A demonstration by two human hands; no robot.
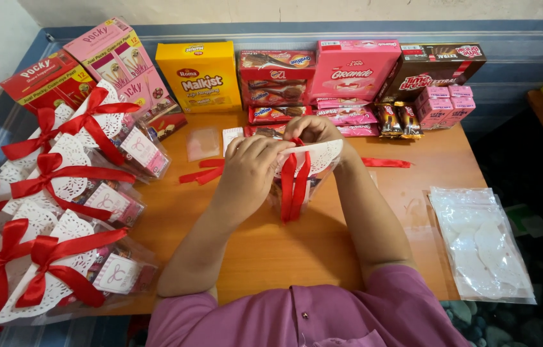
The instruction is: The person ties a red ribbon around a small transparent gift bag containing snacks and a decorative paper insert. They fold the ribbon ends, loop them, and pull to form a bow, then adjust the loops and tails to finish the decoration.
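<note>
The person in the pink shirt (323, 318) leaned over the wooden bench (284, 250) with both hands together near the middle of it. The left hand (250, 168) was curled, its fingers pinching the top of a small clear gift bag (297, 183) capped with a white paper doily. The right hand (313, 130) sat just behind the bag at about twelve o'clock from it, fingers bent onto the same top edge; how tightly it gripped I could not tell. A red ribbon (294, 186) hung in two strands down the front of the bag. The bag itself stood on the bench just above its centre, between the two forearms.

Loose lengths of red ribbon (202, 172) lay on the bench at nine o'clock from the hands, and another strip (385, 162) at three o'clock. At the nine o'clock side of the bench a crowd of finished gift bags (59, 212) lay overlapping, each with a doily and a red bow. Along the twelve o'clock edge stood a row of snack boxes: a yellow cracker box (199, 76), a pink wafer box (352, 69) and a dark brown chocolate box (435, 64), with small wrapped bars in front. At four o'clock lay a clear plastic pack of white doilies (482, 241).
</note>
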